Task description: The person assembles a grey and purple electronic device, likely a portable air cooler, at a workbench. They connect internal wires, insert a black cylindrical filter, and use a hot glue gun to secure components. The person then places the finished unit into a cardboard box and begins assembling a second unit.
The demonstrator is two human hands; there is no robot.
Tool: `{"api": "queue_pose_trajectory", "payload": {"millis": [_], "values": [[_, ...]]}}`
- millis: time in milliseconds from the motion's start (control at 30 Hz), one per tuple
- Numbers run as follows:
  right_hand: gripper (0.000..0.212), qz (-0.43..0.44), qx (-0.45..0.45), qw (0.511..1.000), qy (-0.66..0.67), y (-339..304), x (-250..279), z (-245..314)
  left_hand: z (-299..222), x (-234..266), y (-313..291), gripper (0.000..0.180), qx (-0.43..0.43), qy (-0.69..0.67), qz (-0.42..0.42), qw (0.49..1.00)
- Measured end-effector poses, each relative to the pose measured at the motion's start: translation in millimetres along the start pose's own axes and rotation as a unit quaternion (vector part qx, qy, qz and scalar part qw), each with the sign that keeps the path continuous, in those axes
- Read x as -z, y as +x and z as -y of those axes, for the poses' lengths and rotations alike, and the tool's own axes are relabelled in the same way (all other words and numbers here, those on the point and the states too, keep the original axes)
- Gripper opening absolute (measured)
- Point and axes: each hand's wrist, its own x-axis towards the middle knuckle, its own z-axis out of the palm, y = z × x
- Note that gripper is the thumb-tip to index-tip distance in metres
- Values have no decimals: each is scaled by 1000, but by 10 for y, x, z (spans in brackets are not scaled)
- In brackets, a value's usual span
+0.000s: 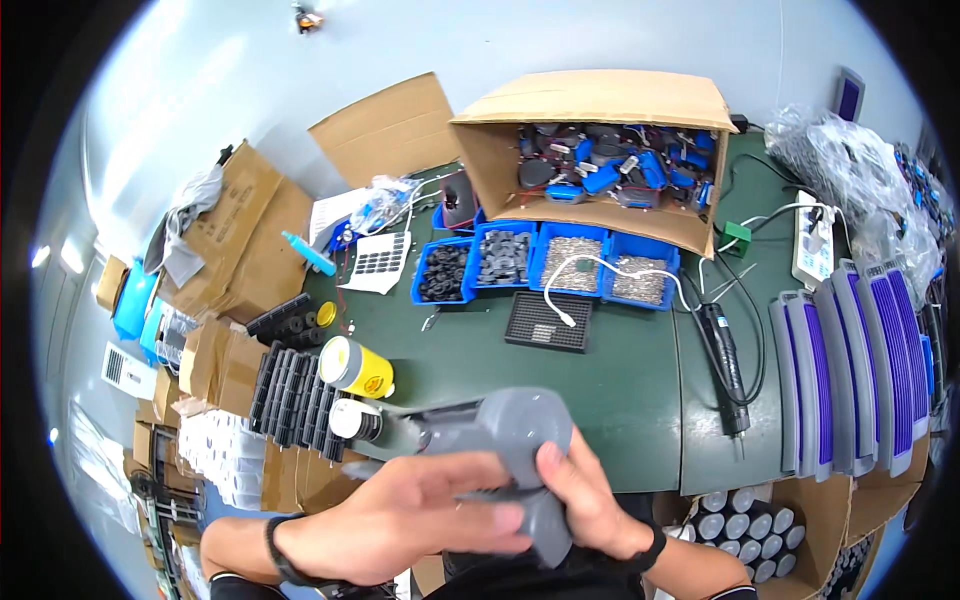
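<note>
A grey plastic housing [520,425] with a rounded end is held over the table's front edge, slightly blurred. My right hand [590,490] grips its right side, the thumb pressed on the rounded part. My left hand [400,515] reaches across from the left with its fingers around a lower grey part, whose edge shows between them. The palm side of this grasp is hidden. Just beyond my left hand stand a white-lidded jar [355,420] and a yellow canister [357,368].
Blue bins [443,272] of small parts and screws sit before a cardboard box [590,100] of wired blue parts. An electric screwdriver [724,355] lies at right, near purple-grey panels [805,385]. A black grid tray [548,322] and a white cable [625,268] lie mid-table.
</note>
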Motion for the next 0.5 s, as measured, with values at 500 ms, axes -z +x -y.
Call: {"api": "queue_pose_trajectory", "payload": {"millis": [500], "values": [[123,-136,124,933,-309,6,1339,-358,688,-36,2157,64,-138,-8,-15,990]]}}
